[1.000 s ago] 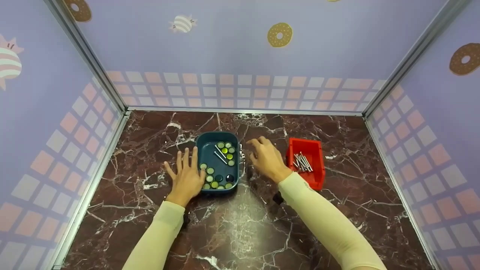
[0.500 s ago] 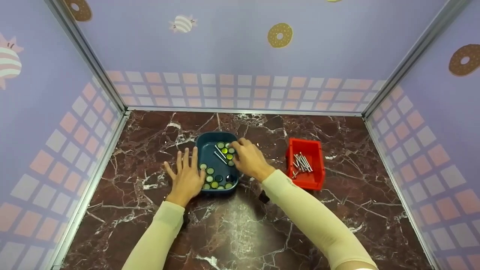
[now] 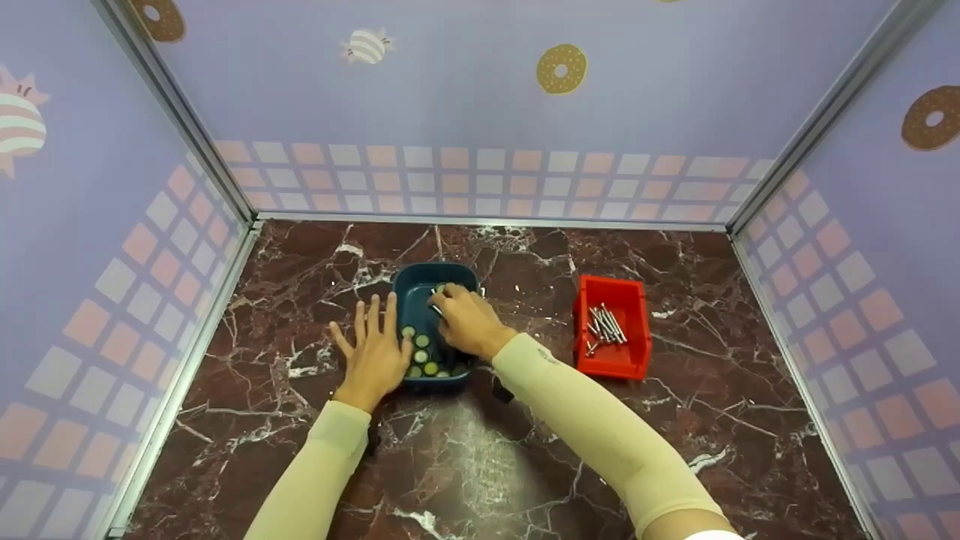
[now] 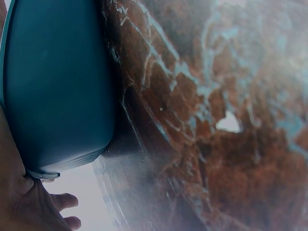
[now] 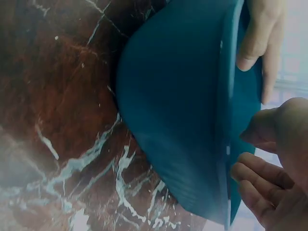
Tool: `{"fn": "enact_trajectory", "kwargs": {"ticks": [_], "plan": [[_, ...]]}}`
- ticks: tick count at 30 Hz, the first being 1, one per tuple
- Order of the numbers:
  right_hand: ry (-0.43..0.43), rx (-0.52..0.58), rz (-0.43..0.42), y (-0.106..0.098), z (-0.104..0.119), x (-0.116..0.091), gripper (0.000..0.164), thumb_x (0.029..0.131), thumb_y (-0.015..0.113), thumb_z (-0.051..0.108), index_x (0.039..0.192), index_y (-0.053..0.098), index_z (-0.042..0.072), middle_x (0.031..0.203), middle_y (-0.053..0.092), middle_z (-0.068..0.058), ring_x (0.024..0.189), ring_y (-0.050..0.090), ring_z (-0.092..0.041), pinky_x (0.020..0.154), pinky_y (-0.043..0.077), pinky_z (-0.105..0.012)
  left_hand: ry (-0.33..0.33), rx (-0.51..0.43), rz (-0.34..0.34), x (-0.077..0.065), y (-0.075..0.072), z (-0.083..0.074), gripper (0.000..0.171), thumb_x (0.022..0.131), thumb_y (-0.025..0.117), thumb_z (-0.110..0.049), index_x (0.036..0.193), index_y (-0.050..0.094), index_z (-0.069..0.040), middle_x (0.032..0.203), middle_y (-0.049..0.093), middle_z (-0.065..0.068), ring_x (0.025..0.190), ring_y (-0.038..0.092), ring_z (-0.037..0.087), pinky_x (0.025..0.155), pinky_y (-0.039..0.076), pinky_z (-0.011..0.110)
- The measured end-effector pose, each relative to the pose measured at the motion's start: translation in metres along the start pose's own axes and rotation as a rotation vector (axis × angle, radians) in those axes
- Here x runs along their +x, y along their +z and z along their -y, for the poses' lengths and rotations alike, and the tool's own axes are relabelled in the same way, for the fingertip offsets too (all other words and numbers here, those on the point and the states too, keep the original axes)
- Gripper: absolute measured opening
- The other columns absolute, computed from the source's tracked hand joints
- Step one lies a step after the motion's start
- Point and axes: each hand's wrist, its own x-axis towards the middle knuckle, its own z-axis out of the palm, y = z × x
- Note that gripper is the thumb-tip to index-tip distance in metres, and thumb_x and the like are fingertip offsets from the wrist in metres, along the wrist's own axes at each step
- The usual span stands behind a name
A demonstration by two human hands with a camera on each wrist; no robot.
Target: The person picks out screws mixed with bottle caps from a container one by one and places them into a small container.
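A dark teal tray [image 3: 411, 279] stands left of middle in the head view. Small round discs [image 3: 423, 340], mostly pale green, lie along its near left side. My left hand [image 3: 373, 364] rests against the tray's left side with fingers spread, the thumb over its rim. Inside the tray, my right hand [image 3: 466, 321] reaches down with bent fingers at a slim silver screw [image 3: 436, 308]. In the right wrist view a gap shows between its thumb [image 5: 262, 129] and fingers [image 5: 262, 178]. The hand hides the far right discs.
To the right stands a red bin [image 3: 636, 330] holding several silver screws [image 3: 606, 324]. Both containers are on a dark red marbled tabletop [image 3: 697, 420]. Patterned purple walls [image 3: 450, 90] enclose it at the back and both sides.
My right hand has moved left from beside the red bin, across the tray's right rim and down over the screws. One more screw shows in the red bin. The left hand stays put.
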Motion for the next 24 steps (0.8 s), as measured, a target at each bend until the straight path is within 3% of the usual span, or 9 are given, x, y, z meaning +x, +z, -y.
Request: {"fn": "enact_trajectory", "kwargs": {"ticks": [13,19,24], "plan": [[0.130,-0.109,0.221,0.023,0.008,0.009,0.041,0.111,0.072,0.016,0.151,0.074,0.004,0.150,0.073,-0.024,0.128,0.080,-0.041,0.101,0.072,-0.054,0.005,0.001,-0.020,0.000,0.004,-0.002,0.081,0.118,0.058,-0.030,0.188,0.020,-0.014,0.194,0.021,0.025,0.183,0.011,0.052,0.135,-0.008,0.092],[0.114,-0.140,0.217,0.028,0.011,0.008,0.039,0.111,0.074,0.016,0.150,0.076,0.007,0.144,0.077,-0.022,0.125,0.082,-0.037,0.099,0.073,-0.051,0.003,-0.006,-0.025,0.000,0.003,-0.003,0.082,0.118,0.059,-0.030,0.188,0.021,-0.014,0.194,0.021,0.026,0.182,0.011,0.052,0.135,-0.009,0.092],[0.092,-0.123,0.203,0.029,0.018,0.008,0.030,0.111,0.075,0.010,0.141,0.079,0.008,0.137,0.078,-0.020,0.112,0.086,-0.036,0.088,0.074,-0.051,0.003,-0.004,-0.032,0.000,0.001,-0.001,0.081,0.119,0.058,-0.031,0.188,0.021,-0.014,0.194,0.022,0.026,0.182,0.012,0.053,0.135,-0.007,0.093]]}}
